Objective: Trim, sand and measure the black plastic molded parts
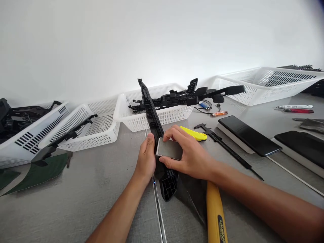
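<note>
My left hand [147, 155] is closed around a long black plastic part [153, 121], with the thumb up along its side. This part slants away from me, its ribbed lower end toward me and its narrow far end above a white basket. In my right hand [188, 152] is a grey rectangular block [170, 149], pinched between thumb and fingers. The block lies against the middle of the black part, close to my left thumb. Under my right wrist is a yellow handle [216, 212]. A yellow utility knife [194, 133] lies just beyond my right hand.
Black plastic parts fill a white basket [134, 123] at the back. More white baskets [88, 143] stand left and right [253, 96]. On the right lie a black caliper [225, 145], a phone [249, 134] on a white block and markers [298, 110]. Green sheet [48, 170] lies left.
</note>
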`<state>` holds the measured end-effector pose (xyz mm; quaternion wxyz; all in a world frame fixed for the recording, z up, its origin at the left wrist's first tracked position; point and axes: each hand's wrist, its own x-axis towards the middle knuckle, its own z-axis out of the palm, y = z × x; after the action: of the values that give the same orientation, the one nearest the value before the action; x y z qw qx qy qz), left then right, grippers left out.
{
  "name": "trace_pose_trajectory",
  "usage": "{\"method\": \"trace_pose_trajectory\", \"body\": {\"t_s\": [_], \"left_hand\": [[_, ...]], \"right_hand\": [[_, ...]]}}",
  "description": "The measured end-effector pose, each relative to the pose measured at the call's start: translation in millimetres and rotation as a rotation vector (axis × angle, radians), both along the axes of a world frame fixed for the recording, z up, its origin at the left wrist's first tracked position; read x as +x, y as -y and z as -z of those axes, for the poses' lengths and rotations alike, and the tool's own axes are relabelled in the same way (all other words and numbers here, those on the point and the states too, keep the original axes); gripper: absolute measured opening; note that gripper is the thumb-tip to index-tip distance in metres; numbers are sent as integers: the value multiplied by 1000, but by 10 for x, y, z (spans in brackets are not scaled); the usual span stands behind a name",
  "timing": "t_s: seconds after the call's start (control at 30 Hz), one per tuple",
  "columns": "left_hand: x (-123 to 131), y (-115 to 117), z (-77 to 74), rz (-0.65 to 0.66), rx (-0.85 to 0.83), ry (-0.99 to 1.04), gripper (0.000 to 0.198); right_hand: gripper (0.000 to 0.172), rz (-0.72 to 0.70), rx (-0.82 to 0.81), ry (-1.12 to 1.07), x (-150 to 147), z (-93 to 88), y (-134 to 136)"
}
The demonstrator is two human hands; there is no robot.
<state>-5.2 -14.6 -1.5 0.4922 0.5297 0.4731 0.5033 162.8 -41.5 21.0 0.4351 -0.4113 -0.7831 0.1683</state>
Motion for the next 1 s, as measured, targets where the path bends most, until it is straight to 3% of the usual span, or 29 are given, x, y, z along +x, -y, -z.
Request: {"method": "trace_pose_trajectory", "body": {"t_s": [0.2, 0.4, 0.53, 0.7, 0.87, 1.0], "left_hand": [[17, -3, 2, 42, 22, -1, 71], [11, -7, 0, 48, 6, 22, 73], [15, 11, -45, 79, 3, 2, 73], [15, 26, -86, 119, -14, -23, 72], [11, 33, -88, 148, -34, -2, 71], [11, 34, -104, 145, -32, -6, 71]], "right_hand": [[30, 64, -11, -29, 18, -2, -20], [33, -22, -56, 11, 16, -19, -5], [32, 60, 11, -30, 55, -12, -34], [34, -63, 86, -3, 57, -21, -35], [30, 44, 72, -29, 67, -13, -53], [34, -40, 96, -9, 56, -8, -42]]}}
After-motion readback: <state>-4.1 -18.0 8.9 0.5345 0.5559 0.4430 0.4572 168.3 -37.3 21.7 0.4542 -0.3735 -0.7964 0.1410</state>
